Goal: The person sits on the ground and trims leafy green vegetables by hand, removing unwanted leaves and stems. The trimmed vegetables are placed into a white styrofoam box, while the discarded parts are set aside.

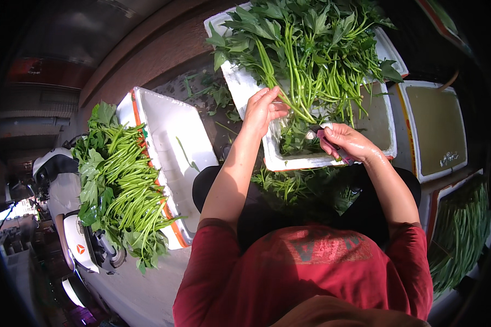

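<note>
My left hand is at the cut end of a few leafy green stems, its fingers bent around or against them. Close by on the right, my right hand grips a small tool with a reddish-pink handle; its working end is too small to make out. Both hands are over a white foam box with water and loose leaves in it. Beyond them, a big heap of leafy greens lies on a white foam lid or box, stems towards me.
At the left stands a white foam box with bundled leafy stems along its outer side. A water-filled foam box and a box of long green beans are at the right. Trimmings lie between my knees. A white scooter stands far left.
</note>
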The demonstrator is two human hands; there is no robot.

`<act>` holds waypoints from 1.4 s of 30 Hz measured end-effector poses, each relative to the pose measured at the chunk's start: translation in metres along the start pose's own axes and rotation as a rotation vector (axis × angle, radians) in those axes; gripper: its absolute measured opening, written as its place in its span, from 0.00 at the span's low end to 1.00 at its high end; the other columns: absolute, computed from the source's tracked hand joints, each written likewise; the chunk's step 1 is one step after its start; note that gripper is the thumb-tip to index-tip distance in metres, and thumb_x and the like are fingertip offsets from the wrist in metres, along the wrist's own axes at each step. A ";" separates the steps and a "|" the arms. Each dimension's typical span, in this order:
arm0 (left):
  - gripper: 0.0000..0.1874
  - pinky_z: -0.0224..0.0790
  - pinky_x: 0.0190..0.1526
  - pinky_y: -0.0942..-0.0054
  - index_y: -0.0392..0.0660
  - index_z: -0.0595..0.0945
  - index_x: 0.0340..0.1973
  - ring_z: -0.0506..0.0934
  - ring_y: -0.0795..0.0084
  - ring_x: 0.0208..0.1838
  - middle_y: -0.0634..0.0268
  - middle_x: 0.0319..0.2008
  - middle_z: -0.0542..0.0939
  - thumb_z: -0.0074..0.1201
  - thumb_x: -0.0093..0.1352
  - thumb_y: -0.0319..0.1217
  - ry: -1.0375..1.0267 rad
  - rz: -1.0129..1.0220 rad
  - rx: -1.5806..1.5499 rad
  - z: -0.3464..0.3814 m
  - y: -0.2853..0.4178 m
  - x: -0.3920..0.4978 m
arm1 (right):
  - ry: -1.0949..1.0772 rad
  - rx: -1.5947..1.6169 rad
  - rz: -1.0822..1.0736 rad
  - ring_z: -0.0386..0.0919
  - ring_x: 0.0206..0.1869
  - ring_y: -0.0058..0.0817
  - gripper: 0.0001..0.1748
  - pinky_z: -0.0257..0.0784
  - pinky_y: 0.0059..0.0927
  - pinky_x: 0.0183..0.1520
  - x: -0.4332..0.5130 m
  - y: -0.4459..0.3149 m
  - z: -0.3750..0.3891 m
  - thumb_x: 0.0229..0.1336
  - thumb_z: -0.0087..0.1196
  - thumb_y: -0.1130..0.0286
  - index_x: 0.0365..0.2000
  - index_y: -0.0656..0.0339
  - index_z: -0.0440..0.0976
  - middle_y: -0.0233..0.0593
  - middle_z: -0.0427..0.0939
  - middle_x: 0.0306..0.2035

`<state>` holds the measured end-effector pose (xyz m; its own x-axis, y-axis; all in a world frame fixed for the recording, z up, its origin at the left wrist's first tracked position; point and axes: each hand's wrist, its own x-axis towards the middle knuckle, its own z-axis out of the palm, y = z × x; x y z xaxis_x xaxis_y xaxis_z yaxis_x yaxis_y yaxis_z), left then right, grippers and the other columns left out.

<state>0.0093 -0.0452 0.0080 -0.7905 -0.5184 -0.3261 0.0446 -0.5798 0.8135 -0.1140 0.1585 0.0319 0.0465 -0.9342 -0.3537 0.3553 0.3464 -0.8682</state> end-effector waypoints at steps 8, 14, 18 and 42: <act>0.06 0.66 0.23 0.83 0.45 0.71 0.31 0.74 0.76 0.22 0.64 0.25 0.76 0.48 0.60 0.21 0.013 0.051 -0.143 0.005 0.012 -0.003 | -0.182 -0.201 0.046 0.60 0.28 0.14 0.18 0.58 0.16 0.34 0.005 0.017 0.026 0.61 0.39 0.57 0.41 0.60 0.68 0.22 0.64 0.23; 0.07 0.66 0.22 0.84 0.44 0.71 0.31 0.74 0.77 0.24 0.65 0.26 0.75 0.52 0.59 0.21 -0.153 0.130 -0.164 0.023 0.018 -0.023 | -0.020 0.253 -0.211 0.61 0.26 0.13 0.29 0.56 0.14 0.29 0.014 0.019 0.043 0.56 0.48 0.60 0.56 0.60 0.56 0.24 0.64 0.23; 0.06 0.58 0.22 0.87 0.43 0.73 0.31 0.69 0.81 0.23 0.68 0.24 0.73 0.53 0.59 0.22 -0.150 0.052 -0.147 0.029 0.001 -0.021 | 0.072 0.534 -0.338 0.60 0.25 0.15 0.33 0.57 0.16 0.28 0.023 0.012 0.037 0.57 0.46 0.64 0.60 0.52 0.45 0.26 0.62 0.22; 0.11 0.71 0.32 0.75 0.34 0.75 0.36 0.76 0.72 0.30 0.59 0.28 0.74 0.47 0.66 0.31 -0.182 0.381 0.330 0.069 -0.055 -0.061 | 0.898 0.443 -0.196 0.56 0.16 0.12 0.08 0.50 0.16 0.19 0.038 -0.004 -0.003 0.56 0.49 0.64 0.24 0.55 0.68 0.23 0.62 0.15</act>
<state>0.0128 0.0614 0.0167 -0.8504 -0.5189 0.0865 0.1775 -0.1282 0.9757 -0.1167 0.1219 0.0209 -0.7021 -0.4992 -0.5079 0.6037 -0.0389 -0.7963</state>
